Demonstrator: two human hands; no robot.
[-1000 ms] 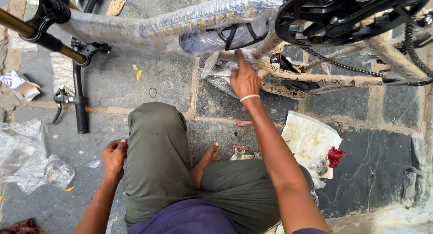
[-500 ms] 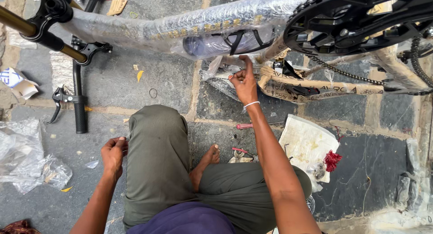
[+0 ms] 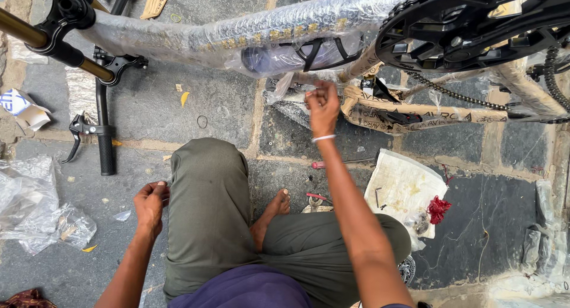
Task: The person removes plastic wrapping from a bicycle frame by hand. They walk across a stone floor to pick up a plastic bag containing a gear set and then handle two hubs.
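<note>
From the head camera, looking straight down, the right hand [image 3: 322,108] reaches up to the centre of the frame, its fingers pinched together on a strip of clear plastic wrap [image 3: 280,87] that hangs from the bicycle frame [image 3: 237,38]. That frame runs across the top of the picture, swathed in bubble wrap, with a black bottle cage [image 3: 314,51] showing just above the hand. In the upper right sits the black chainring [image 3: 469,29], with the chain [image 3: 451,94] trailing below it past cardboard-wrapped stays [image 3: 415,113]. The left hand [image 3: 150,204] rests at the lower left beside the person's bent knee [image 3: 208,165], fingers curled in loosely; I cannot tell whether it holds anything. At the upper left a gold fork leg [image 3: 24,32] slants down, and a black handlebar with brake lever [image 3: 98,139] lies on the stone paving [image 3: 148,106]. Crumpled clear plastic [image 3: 35,207] sits at the left edge. A bare foot [image 3: 278,204] shows in the middle, and to the right of it lies a sheet of paper [image 3: 404,189] with a red scrap [image 3: 438,208] on its right-hand edge.
</note>
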